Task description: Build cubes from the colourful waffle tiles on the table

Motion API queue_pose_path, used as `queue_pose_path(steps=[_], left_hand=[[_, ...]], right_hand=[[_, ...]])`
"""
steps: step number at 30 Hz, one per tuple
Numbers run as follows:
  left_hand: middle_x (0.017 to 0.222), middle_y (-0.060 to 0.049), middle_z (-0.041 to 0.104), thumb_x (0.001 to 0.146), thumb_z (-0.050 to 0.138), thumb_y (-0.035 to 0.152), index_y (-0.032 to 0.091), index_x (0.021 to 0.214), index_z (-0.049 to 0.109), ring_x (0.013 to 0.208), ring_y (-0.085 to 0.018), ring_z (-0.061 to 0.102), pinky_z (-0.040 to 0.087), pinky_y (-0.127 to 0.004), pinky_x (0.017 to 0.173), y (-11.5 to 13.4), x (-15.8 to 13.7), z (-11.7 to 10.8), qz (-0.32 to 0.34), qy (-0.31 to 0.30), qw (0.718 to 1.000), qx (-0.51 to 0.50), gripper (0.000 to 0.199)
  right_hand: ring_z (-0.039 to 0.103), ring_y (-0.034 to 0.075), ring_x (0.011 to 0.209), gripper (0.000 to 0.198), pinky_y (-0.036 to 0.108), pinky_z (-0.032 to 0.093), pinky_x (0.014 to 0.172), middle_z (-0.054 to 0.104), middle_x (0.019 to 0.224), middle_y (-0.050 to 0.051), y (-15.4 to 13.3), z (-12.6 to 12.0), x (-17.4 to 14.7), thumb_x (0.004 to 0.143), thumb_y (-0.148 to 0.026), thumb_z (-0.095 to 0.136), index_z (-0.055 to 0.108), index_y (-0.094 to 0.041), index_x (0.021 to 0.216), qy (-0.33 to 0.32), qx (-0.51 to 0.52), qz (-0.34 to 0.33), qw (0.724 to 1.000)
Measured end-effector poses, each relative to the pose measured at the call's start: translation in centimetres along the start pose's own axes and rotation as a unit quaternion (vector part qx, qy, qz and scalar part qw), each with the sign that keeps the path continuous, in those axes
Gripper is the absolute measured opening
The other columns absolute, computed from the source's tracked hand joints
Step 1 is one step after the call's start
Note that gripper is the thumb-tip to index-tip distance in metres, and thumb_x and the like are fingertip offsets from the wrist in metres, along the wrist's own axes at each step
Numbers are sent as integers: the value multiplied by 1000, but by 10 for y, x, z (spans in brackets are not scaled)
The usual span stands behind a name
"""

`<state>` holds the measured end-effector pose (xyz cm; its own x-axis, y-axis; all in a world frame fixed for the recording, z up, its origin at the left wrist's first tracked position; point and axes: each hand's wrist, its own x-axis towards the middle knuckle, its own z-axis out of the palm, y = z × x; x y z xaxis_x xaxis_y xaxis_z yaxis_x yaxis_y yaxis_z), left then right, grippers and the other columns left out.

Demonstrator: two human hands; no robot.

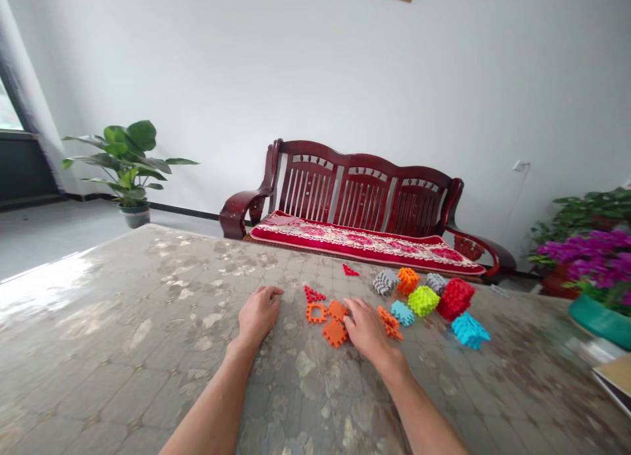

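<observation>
Your right hand (365, 329) lies flat over the loose orange pieces (331, 320) on the desk (148, 323), fingers spread and touching them, its grip closed on nothing. Your left hand (257, 313) rests loosely curled and empty just left of them. It looks like sorting flat pieces to join; the next move calls for pinching one tile by its edge. Finished cubes (431, 297) crowd just right, and red triangular pieces (314, 294) lie just beyond
</observation>
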<state>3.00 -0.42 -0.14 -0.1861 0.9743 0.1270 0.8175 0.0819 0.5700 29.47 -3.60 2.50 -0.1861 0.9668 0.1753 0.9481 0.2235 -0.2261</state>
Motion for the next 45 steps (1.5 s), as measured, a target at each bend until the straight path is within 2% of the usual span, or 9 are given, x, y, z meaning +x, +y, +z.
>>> queue_pose_path(steps=[3,6,13,19,25,30,36,41,45], left_hand=[[116,-3,68,81,45,21,27,106,69,104,-19,63,45,-26,81,0,0,1,-3,-2,1000,-3,35],[117,-3,68,81,44,22,27,105,69,104,-19,63,44,-27,81,0,0,1,-6,-3,1000,-4,35],[118,-3,67,80,44,21,27,106,69,104,-19,63,44,-27,81,0,0,1,-4,-2,1000,0,36],[117,-3,67,79,45,20,27,105,70,103,-18,63,44,-26,82,-1,0,2,0,1,1000,1,36],[115,-3,68,80,44,21,27,104,70,104,-19,63,45,-27,82,0,-1,1,1,3,1000,1,36],[116,-3,67,80,44,21,27,104,70,103,-19,63,45,-27,81,0,-1,1,0,3,1000,2,36],[116,-3,67,80,44,22,27,105,70,102,-19,63,45,-27,82,0,0,1,0,1,1000,9,36],[116,-3,67,80,44,22,27,105,70,104,-19,63,45,-27,82,0,0,1,0,2,1000,7,36],[116,-3,68,81,45,22,27,104,70,104,-19,64,46,-27,82,0,-1,1,3,4,1000,4,35]], right_hand=[[50,20,128,50,31,36,109,57,140,8,-2,7,1,86,-15,46,55,-18,136,15,50,-19,998],[54,21,123,45,32,38,106,63,133,6,-5,10,4,88,-19,48,60,-19,131,2,66,-22,998],[59,22,114,42,31,41,99,69,122,7,-5,6,8,88,-17,47,62,-18,127,-3,9,10,1000],[58,24,115,43,33,40,98,66,128,7,0,6,5,86,-21,53,61,-20,128,-1,-17,8,1000],[62,24,107,39,32,42,94,71,114,8,3,14,9,83,-17,54,66,-21,119,36,-35,51,997],[65,22,103,31,29,45,89,73,108,6,-4,12,9,82,-29,61,67,-22,111,93,34,89,991],[65,22,105,37,31,47,91,72,112,5,-29,11,7,80,-33,65,65,-23,116,131,108,54,984],[66,21,103,45,31,49,87,72,114,5,-38,22,6,81,-35,66,62,-24,124,91,152,34,983],[65,21,105,41,30,47,89,70,119,5,-33,17,4,81,-36,66,64,-25,120,81,143,30,986]])
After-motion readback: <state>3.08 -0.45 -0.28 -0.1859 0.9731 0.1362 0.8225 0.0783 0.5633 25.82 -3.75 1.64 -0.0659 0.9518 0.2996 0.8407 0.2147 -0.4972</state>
